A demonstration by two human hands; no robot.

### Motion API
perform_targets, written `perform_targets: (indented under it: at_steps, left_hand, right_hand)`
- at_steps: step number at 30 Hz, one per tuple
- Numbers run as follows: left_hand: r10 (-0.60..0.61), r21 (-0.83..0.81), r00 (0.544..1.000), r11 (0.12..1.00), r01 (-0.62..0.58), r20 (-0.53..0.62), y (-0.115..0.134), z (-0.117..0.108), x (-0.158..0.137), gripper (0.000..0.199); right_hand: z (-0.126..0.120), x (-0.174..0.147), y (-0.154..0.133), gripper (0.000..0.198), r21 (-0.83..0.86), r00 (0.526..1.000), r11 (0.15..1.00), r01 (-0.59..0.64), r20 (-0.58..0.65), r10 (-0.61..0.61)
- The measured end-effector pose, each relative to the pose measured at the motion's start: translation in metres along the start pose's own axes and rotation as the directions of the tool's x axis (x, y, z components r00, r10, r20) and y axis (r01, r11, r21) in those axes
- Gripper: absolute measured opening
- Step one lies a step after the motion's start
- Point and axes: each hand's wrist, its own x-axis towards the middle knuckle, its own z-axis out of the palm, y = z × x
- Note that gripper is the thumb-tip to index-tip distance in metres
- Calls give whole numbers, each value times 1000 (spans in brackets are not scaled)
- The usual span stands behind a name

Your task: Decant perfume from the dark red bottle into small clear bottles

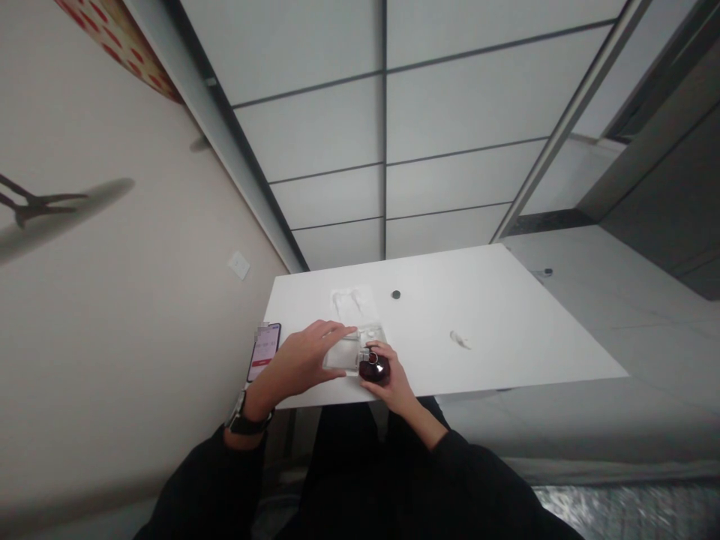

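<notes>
Right fingers (pixel 385 350) are clasping a dark red bottle (pixel 372 369) near the white worktop's (pixel 506 322) front edge; left fingers (pixel 331 331), wide apart, are spanning a clear tray (pixel 342 354), hold unclear; white panels (pixel 450 112) are standing beyond.

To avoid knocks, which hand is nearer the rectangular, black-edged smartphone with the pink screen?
Left. Your left hand is just right of the smartphone; your right hand is farther right, holding the round, glossy dark-red bottle.

One phone (pixel 265 352), seemingly one bottle (pixel 372 368)
</notes>
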Motion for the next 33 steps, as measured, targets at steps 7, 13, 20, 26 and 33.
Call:
perform_targets:
  at_steps: [7,13,20,26,33]
  left_hand:
    - [17,18,1000,1000,-17,-22,2,-1,0,68]
    - [27,51,1000,998,-27,-3,5,-6,1,69]
    - [25,72,1000,997,-26,10,8,-9,3,74]
    - [45,100,999,994,-46,18,8,-10,5,75]
    - [53,140,998,988,-59,42,9,-12,6,76]
  right_hand:
    - [1,0,1,62,-1,1000,1000,-1,3,1]
    - [1,0,1,63,7,1000,1000,11,-1,-11]
    - [1,2,-2,62,8,1000,1000,18,4,-18]
    - [0,2,-3,62,2,1000,1000,0,6,0]
    - [0,2,-3,63,11,1000,1000,1,5,-1]
